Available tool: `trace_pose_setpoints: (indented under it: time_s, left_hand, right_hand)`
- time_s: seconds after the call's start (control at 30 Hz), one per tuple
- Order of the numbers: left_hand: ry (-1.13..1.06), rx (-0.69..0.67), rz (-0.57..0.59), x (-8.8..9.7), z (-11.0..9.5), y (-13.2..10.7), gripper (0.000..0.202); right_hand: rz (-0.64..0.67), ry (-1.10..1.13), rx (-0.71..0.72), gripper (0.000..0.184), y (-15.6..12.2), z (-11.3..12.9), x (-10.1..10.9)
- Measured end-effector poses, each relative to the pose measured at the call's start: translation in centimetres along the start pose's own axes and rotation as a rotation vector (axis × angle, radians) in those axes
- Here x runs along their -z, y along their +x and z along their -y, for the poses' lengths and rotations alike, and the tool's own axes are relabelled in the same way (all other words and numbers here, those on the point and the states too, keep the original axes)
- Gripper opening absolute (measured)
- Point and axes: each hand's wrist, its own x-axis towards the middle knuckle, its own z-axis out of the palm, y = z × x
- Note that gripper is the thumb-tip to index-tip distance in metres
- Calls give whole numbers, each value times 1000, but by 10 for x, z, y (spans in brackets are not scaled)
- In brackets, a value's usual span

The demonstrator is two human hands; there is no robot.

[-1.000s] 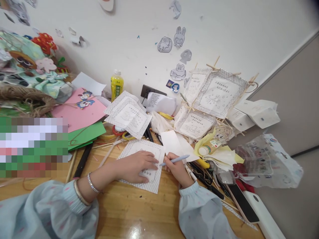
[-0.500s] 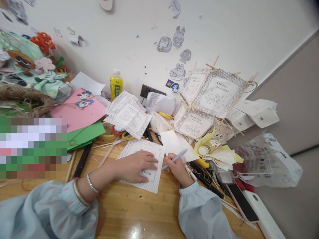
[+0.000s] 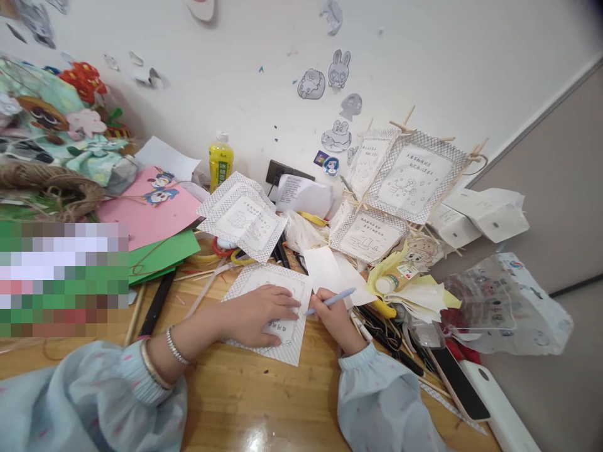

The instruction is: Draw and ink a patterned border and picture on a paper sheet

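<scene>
A printed paper sheet [image 3: 287, 351] with a patterned border lies on the wooden table [image 3: 245, 402] in front of me. My left hand [image 3: 257, 314] lies flat on it, fingers stretched out, pressing it down. My right hand [image 3: 335, 320] is closed around a light blue pen [image 3: 330, 302], whose tip touches the sheet's right side near my left fingertips. Both arms wear pale blue sleeves; bracelets ring the left wrist.
Similar bordered sheets [image 3: 242, 216] lie behind, and a stick-framed paper lantern [image 3: 405, 179] leans at the back right. A yellow bottle [image 3: 220, 160], pink and green card [image 3: 151, 216], a glue bottle [image 3: 393, 279], a plastic bag [image 3: 509, 304] and a phone [image 3: 459, 386] crowd the table.
The pen's upper end swung up a little and came back down; its tip stays on the sheet. The left hand has not moved.
</scene>
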Motion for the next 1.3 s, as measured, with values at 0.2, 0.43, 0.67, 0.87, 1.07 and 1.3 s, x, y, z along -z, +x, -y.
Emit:
trace_pose_setpoints:
  time_s: [0.2,0.43,0.67,0.87,1.07,1.3]
  left_hand:
    - [-4,-30,-20,0,1,1,48]
    - [9,-2,-5,6,-7,2,57]
    - [32,19,15,5,-7,1,55]
    - [24,27,17,4,-6,1,55]
    - [19,10,3,4,-6,1,49]
    - [51,-5,-17,2,-10,3,52]
  right_hand:
    - [-58,61,-35,29,-1,2,1]
    - [-24,69,-32,29,-1,3,0]
    - [24,30,-7,26,0,-2,0]
    - [-18,1,-12,27,1,-1,0]
    - [-67,89,-50,28,-1,-2,1]
    - [-31,60,-14,28,-2,3,2]
